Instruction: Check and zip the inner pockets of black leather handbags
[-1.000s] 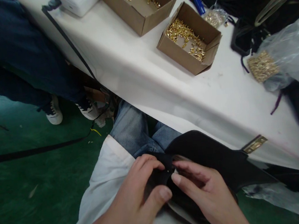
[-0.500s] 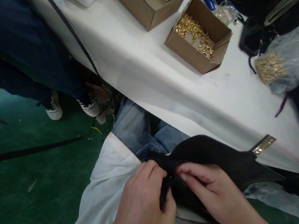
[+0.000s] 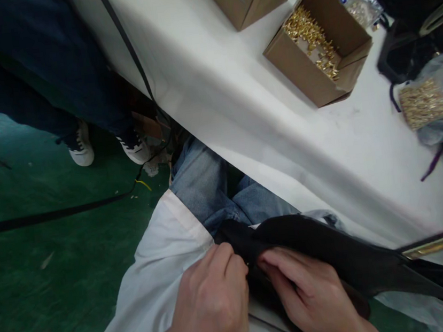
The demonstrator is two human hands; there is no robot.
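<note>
A limp black leather-like piece [image 3: 311, 238] lies across my lap, with a gold metal plate [image 3: 433, 245] at its right end. My left hand [image 3: 213, 296] is closed on the near left part of this piece, its fingers curled. Beside it, my right hand [image 3: 310, 292] pinches a fold of the same black material between thumb and fingers. A tiny shiny spot shows in the gap between both hands, too small to name. The fingertips are partly hidden by the material.
Cardboard boxes, one in full view [image 3: 306, 64], hold small gold metal fasteners on the white-covered table [image 3: 211, 81]. A plastic bag of gold pieces [image 3: 424, 103] lies at right. Another person's legs [image 3: 33, 76] stand at left. A black strap [image 3: 125, 38] hangs off the table edge.
My hands have drawn slightly closer together on the black piece. Its gold-plated end has shifted right and downward. The table and boxes sit further right in view as the camera turned.
</note>
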